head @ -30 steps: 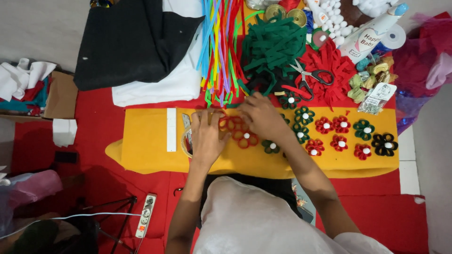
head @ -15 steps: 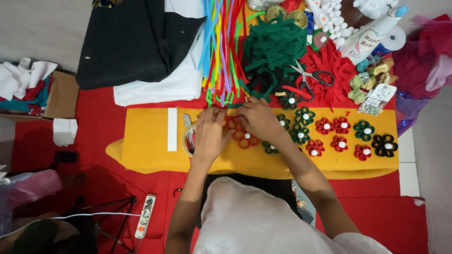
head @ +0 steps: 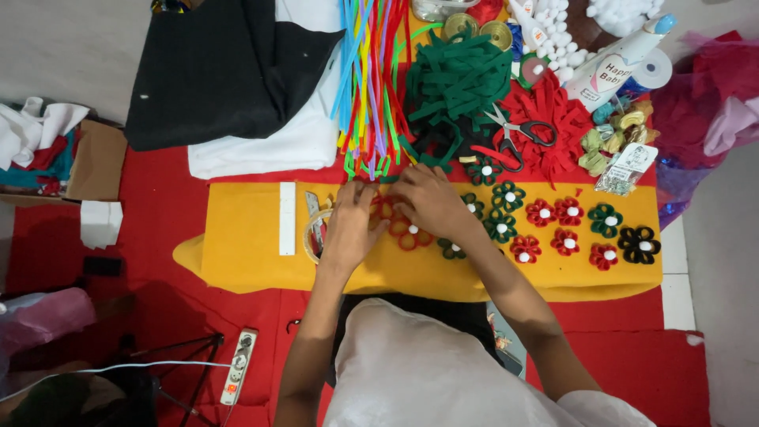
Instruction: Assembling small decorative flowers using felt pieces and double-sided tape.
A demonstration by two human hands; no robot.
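Both hands meet over the yellow felt sheet [head: 245,237], which serves as the landmark here. The left hand [head: 350,229] lies flat near the sheet's upper middle, fingers stretched forward, its palm covering part of a roll of clear tape [head: 313,237]. The right hand [head: 427,202] sits just beside it, fingers curled down onto a red loop flower [head: 409,236] that lies on the sheet. Whether the right grip actually pinches the flower or only presses on it, I cannot tell; the left grip is spread wide and holds nothing that shows.

A white ruler [head: 287,218] lies upright on the left part of the sheet, well apart from the hands. To the right of the hands, still on the sheet, finished flowers [head: 553,229] in red, green and black sit in loose rows, each with a white centre.

Just above the sheet's top edge, a bundle of coloured pipe cleaners [head: 368,79] points toward the hands, and a heap of green felt strips [head: 458,79] lies beside it. Scissors [head: 522,130] rest on red felt strips [head: 553,119] further right of that heap. Above the sheet's left corner lie a folded black cloth [head: 213,71] and white cloth [head: 277,142]. Everything rests on a red floor covering [head: 158,205].
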